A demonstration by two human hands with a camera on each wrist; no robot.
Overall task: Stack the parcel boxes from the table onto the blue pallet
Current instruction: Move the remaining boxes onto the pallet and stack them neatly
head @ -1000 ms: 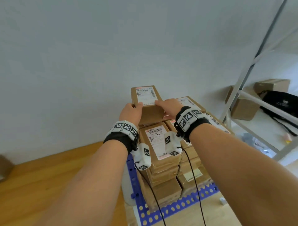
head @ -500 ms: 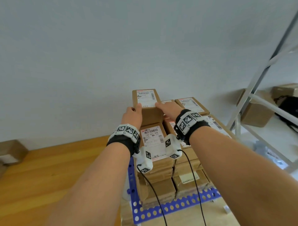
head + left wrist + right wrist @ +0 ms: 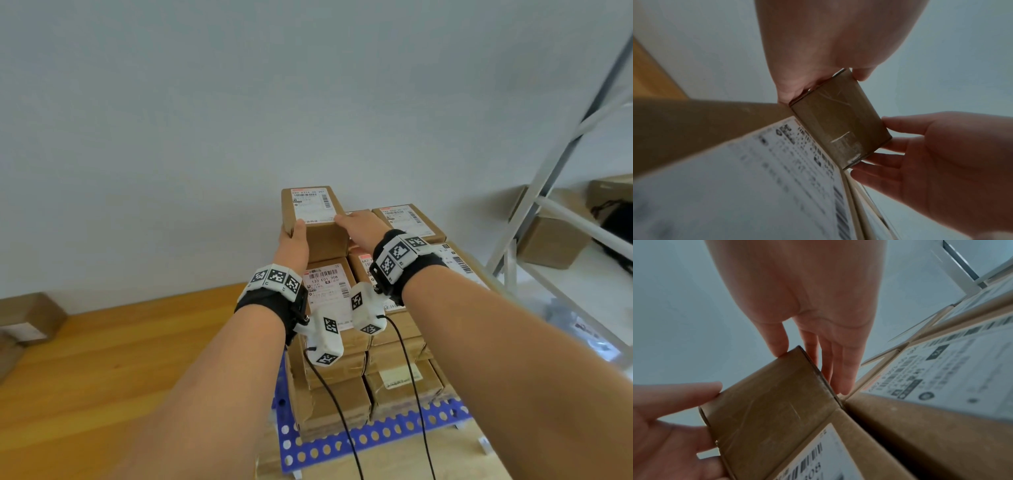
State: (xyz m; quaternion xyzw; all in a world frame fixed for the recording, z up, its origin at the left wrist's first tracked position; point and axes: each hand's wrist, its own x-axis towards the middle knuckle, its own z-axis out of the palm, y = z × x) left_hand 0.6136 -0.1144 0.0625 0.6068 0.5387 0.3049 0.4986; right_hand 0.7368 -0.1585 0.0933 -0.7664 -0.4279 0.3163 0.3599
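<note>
A brown parcel box (image 3: 313, 212) with a white label stands on the back left of the stack of boxes (image 3: 329, 342) on the blue pallet (image 3: 387, 430). My left hand (image 3: 293, 240) grips its left side, thumb over the top edge. On the box's right side my right hand (image 3: 359, 226) presses with straight fingers, thumb touching the top corner. In the left wrist view the box (image 3: 838, 121) sits between my left palm (image 3: 828, 40) and the right fingers (image 3: 900, 159). In the right wrist view its bottom edge (image 3: 772, 402) meets the labelled box below.
A pale wall (image 3: 239, 102) rises right behind the stack. A white metal rack (image 3: 548, 164) at the right holds a cardboard box (image 3: 551, 240) and a black bag (image 3: 620, 222). A wooden surface (image 3: 120, 359) lies at the left with another box (image 3: 30, 318) on it.
Both hands have stayed on the top box, which has sunk slightly onto the stack. The view has shifted, bringing more of the floor at the left into sight.
</note>
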